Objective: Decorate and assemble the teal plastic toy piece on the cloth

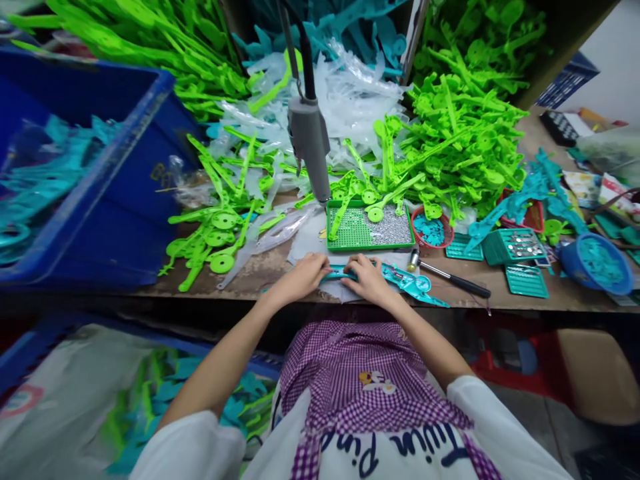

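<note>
A long blue plastic part (413, 283) lies along the table's front edge on a pale cloth (305, 243). At its left end, my left hand (309, 275) has its fingers closed on it. My right hand (369, 280) grips the same part near its middle, fingers bent over it. Just beyond the hands sits a green tray (370, 247) of small silvery pieces, with several bright green parts lying across it. A grey electric screwdriver (309, 143) hangs above the tray. Right of my right hand rests a hammer (453, 278) with a black handle.
Bright green plastic parts (465, 140) pile up at the back, beside clear parts (340, 90). A large blue bin (135, 133) stands at left. On the right are a red basket (445, 241), teal trays (515, 247) and a blue tub (575, 260).
</note>
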`<state>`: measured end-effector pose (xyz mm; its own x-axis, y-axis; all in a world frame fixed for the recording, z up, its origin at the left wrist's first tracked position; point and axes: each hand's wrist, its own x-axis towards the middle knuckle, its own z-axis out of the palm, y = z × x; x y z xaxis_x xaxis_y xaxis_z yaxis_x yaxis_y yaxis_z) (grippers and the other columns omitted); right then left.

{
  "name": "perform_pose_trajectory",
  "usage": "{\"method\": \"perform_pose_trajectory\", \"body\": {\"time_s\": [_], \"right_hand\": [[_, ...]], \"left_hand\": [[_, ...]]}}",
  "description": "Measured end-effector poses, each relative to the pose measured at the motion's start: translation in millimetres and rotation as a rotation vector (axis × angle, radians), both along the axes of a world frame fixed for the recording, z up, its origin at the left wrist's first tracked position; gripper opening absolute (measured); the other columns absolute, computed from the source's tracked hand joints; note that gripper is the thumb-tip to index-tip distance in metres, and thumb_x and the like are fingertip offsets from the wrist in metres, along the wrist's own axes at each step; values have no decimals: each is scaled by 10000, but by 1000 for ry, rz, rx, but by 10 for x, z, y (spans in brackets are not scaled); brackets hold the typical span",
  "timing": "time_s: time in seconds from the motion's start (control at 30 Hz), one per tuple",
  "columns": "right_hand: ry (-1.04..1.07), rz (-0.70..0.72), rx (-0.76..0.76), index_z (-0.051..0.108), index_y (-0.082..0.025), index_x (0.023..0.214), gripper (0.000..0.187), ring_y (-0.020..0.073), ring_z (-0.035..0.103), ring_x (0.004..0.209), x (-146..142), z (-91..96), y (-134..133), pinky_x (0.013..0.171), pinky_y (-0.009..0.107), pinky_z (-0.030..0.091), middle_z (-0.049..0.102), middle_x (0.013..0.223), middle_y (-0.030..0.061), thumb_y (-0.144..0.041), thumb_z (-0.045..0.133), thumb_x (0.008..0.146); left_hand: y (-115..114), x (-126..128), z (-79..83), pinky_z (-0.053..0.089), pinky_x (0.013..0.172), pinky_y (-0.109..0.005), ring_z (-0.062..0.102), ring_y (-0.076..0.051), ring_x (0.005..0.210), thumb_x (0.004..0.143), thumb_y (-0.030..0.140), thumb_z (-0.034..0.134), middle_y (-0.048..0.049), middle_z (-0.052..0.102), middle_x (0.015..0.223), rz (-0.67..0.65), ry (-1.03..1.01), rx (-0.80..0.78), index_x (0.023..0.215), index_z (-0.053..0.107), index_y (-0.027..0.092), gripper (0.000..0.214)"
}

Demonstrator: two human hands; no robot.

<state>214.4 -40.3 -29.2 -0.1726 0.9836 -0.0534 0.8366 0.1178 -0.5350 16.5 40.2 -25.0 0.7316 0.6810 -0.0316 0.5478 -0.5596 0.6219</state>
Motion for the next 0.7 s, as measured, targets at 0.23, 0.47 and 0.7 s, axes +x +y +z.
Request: {"method": "perform_pose_trajectory", "body": {"time_s": [0.23,0.47,0.7], "right_hand": [[37,94,38,658,-215,976,155,242,472,1282,-101,165,118,1051,469,229,610,1268,88,-308,536,957],[-115,-314,22,673,-200,1040,255,240,603,1007,723,308,-198,846,368,388,649,1083,110,-355,483,971],[-48,-326,-55,668,-187,802,136,196,597,890,865,263,-82,784,315,384,640,924,53,-298,631,872]], "left_hand": [[185,-89,69,484,668,-264,619,-172,723,760,493,664,-16,704,801,-54,-192,-398,1007,663,173,404],[133,-100,-151,502,752,-304,645,-195,759,834,507,587,-55,741,818,85,-238,-201,808,732,194,346],[88,-78,-166,484,783,-309,652,-200,792,872,439,572,-53,739,841,49,-145,-94,844,738,203,291]]}}
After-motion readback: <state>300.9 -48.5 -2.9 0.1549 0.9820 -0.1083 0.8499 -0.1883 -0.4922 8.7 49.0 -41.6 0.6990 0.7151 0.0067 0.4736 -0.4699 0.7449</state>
